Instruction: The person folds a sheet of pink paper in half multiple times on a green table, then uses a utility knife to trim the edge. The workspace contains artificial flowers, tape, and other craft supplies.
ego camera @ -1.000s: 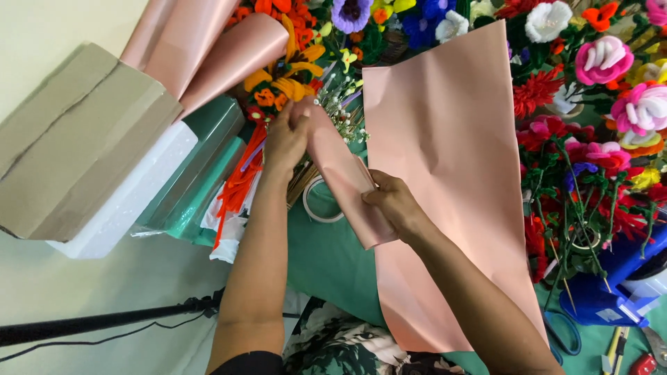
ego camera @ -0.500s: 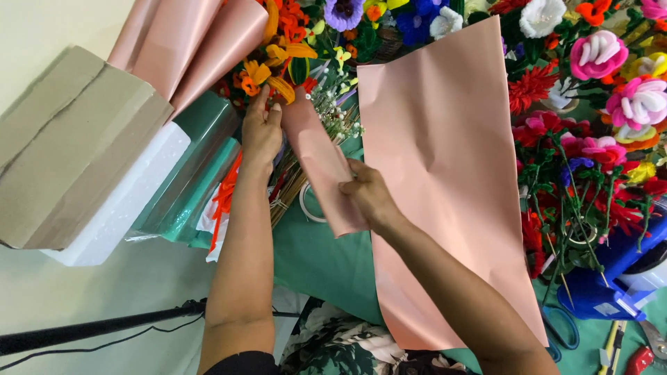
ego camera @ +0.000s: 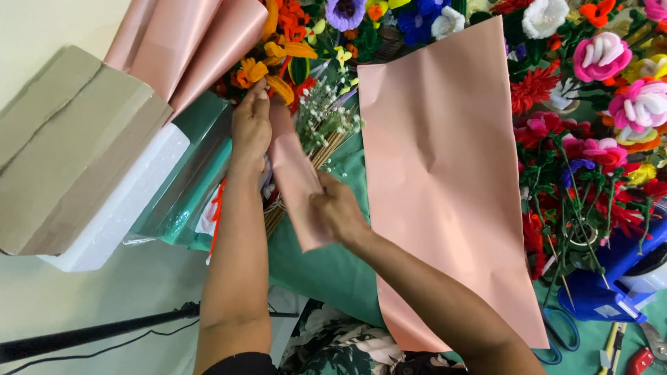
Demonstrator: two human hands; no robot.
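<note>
My left hand (ego camera: 251,125) pinches the far end of a folded strip of pink paper (ego camera: 297,184). My right hand (ego camera: 338,212) grips the strip's near end, so it stretches between both hands above the green table cover (ego camera: 326,260). The strip hangs over a bundle of thin stems with tiny white flowers (ego camera: 326,121). To the right, a large pink paper sheet (ego camera: 445,180) lies flat on the table.
Pink paper rolls (ego camera: 187,48) and a cardboard box (ego camera: 69,146) on white foam (ego camera: 118,208) lie at left, beside a teal roll (ego camera: 191,187). Colourful artificial flowers (ego camera: 590,104) crowd the top and right. Scissors (ego camera: 563,333), pliers (ego camera: 643,354) and a blue object (ego camera: 604,285) are at bottom right.
Both hands have carried the folded pink strip leftward and further away, off the large sheet and over the stems. The large sheet has stayed where it was.
</note>
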